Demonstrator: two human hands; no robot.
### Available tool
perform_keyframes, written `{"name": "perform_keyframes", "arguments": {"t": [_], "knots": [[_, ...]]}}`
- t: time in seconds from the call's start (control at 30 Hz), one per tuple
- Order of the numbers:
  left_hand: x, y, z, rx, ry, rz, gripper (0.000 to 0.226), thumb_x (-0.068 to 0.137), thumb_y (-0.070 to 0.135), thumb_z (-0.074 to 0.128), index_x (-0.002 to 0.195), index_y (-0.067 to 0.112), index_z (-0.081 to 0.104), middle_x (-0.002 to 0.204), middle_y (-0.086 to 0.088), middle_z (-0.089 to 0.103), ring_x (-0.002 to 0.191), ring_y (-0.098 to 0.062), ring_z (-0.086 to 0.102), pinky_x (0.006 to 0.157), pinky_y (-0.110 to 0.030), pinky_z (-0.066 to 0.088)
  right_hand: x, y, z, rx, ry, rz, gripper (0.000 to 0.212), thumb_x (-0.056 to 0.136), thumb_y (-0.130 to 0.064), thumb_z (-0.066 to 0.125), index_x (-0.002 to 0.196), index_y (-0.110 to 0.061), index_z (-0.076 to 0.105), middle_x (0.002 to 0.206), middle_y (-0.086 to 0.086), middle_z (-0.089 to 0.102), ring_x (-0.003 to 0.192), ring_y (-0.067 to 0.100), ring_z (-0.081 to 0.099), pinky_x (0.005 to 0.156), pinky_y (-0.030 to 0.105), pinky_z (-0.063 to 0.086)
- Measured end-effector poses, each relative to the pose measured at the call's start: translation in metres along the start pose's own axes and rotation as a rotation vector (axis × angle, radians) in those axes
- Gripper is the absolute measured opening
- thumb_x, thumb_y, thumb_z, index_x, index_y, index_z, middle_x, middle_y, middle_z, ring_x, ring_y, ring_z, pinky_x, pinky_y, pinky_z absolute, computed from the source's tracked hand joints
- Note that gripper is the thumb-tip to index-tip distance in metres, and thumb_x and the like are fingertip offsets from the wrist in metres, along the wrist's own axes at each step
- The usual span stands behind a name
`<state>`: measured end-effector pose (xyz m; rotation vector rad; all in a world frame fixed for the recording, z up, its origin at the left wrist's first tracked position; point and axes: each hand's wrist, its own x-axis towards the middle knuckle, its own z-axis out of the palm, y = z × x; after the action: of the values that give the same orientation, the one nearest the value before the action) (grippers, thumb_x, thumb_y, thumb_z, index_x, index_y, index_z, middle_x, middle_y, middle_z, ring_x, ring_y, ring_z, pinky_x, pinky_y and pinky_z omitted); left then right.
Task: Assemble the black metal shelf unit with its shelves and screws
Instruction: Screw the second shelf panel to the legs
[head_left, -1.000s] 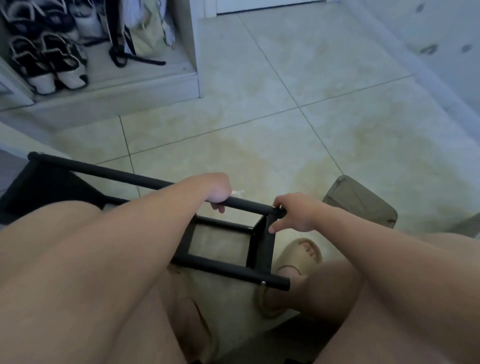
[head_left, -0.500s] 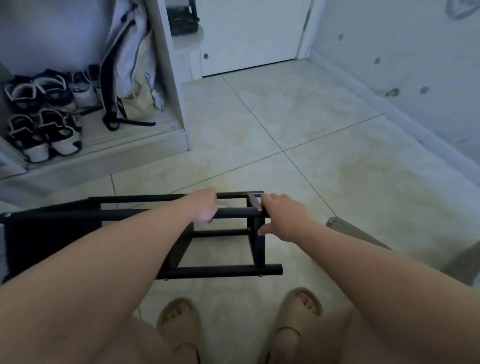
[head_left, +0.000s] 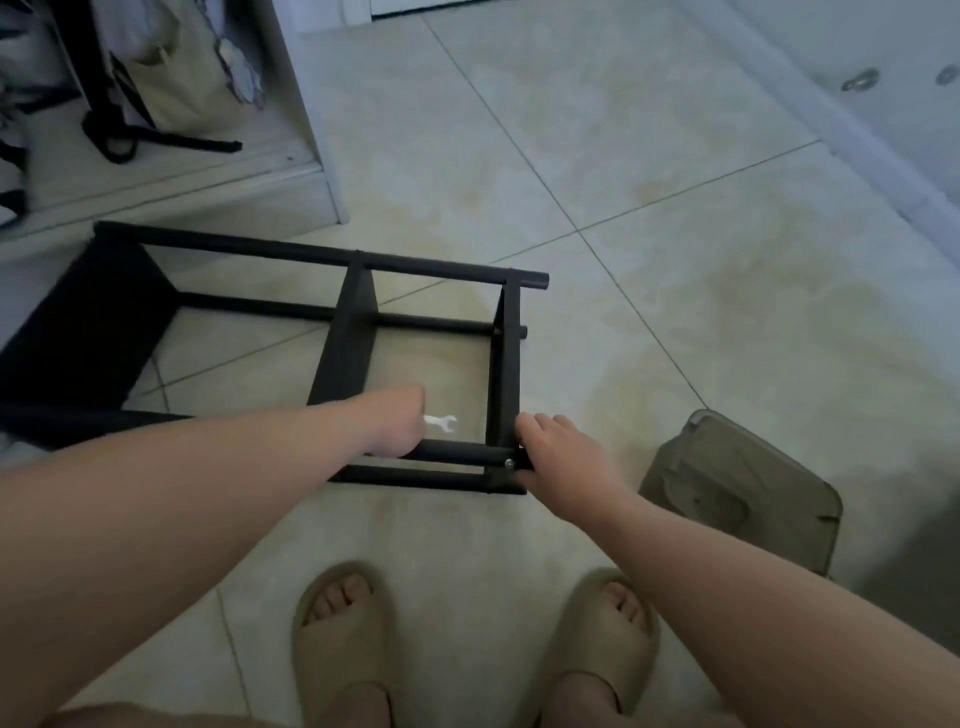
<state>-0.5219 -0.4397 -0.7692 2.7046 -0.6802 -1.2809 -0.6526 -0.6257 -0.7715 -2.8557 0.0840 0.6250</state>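
the black shelf (head_left: 353, 322) lies on its side on the floor (head_left: 675, 312), so the corner screw (head_left: 509, 464) faces me. my right hand (head_left: 561, 457) grips that corner steady; my left hand (head_left: 397, 428) holds the white wrench (head_left: 441, 423).

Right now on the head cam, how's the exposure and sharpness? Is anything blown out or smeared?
Head view: dim, bluish light overall; the black shelf frame reads nearly flat, with little surface detail. Head view: the wrench held by the left hand is blown out white. Head view: the bag top left is smeared; the wide angle bends the tile joints. The right hand is fairly sharp.
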Motion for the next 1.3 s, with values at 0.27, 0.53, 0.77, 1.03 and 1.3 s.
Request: {"name": "perform_keyframes", "arguments": {"t": [0.27, 0.53, 0.77, 1.03, 1.3], "knots": [[0.023, 0.001, 0.026, 0.094, -0.105, -0.009, 0.023, 0.099, 0.007, 0.041, 0.117, 0.004, 0.054, 0.116, -0.016, 0.063, 0.093, -0.030, 0.056, 0.078, -0.036, 0.045, 0.001, 0.010, 0.029, 0.046, -0.105, 0.051, 0.032, 0.097, -0.038, 0.062, 0.114, -0.016, 0.046, 0.116, 0.000, 0.055, 0.110, 0.024, 0.051, 0.077, 0.038, 0.046], [0.029, 0.007, 0.012, -0.065, -0.218, -0.049, 0.030, 0.102, 0.007, 0.042, 0.118, -0.001, 0.066, 0.109, -0.011, 0.071, 0.087, -0.029, 0.065, 0.060, -0.023, 0.050, 0.023, 0.021, 0.008, -0.121, -0.119, -0.059, 0.138, 0.068, -0.086, 0.063, 0.161, -0.018, -0.015, 0.169, 0.002, -0.016, 0.156, 0.028, -0.011, 0.126, 0.045, 0.008], [0.080, -0.001, 0.025, -0.344, -0.090, 0.083, 0.021, 0.092, 0.012, 0.058, 0.096, 0.012, 0.078, 0.083, -0.002, 0.077, 0.079, -0.016, 0.073, 0.078, -0.032, 0.059, 0.061, 0.037, 0.013, -0.335, -0.121, -0.295, 0.150, 0.058, -0.106, 0.028, 0.157, -0.005, -0.022, 0.164, 0.011, -0.032, 0.151, 0.027, -0.032, 0.126, 0.050, -0.008], [0.103, -0.007, 0.032, -0.511, -0.166, 0.187, 0.011, 0.087, 0.014, 0.069, 0.083, 0.023, 0.073, 0.076, 0.004, 0.075, 0.073, -0.009, 0.070, 0.076, -0.028, 0.059, 0.069, 0.046, 0.028, -0.265, -0.081, -0.360, 0.146, 0.065, -0.103, 0.035, 0.159, -0.001, -0.010, 0.166, 0.016, -0.023, 0.153, 0.031, -0.026, 0.126, 0.048, -0.008], [0.099, 0.010, 0.043, -1.168, -0.399, 0.071, 0.009, 0.094, 0.010, 0.059, 0.096, 0.010, 0.068, 0.088, -0.005, 0.075, 0.087, -0.017, 0.071, 0.080, -0.031, 0.056, 0.072, 0.050, 0.034, -0.214, -0.019, -0.386, 0.143, 0.067, -0.101, 0.035, 0.160, 0.000, -0.003, 0.168, 0.019, -0.014, 0.154, 0.034, -0.019, 0.126, 0.050, -0.003]]}}
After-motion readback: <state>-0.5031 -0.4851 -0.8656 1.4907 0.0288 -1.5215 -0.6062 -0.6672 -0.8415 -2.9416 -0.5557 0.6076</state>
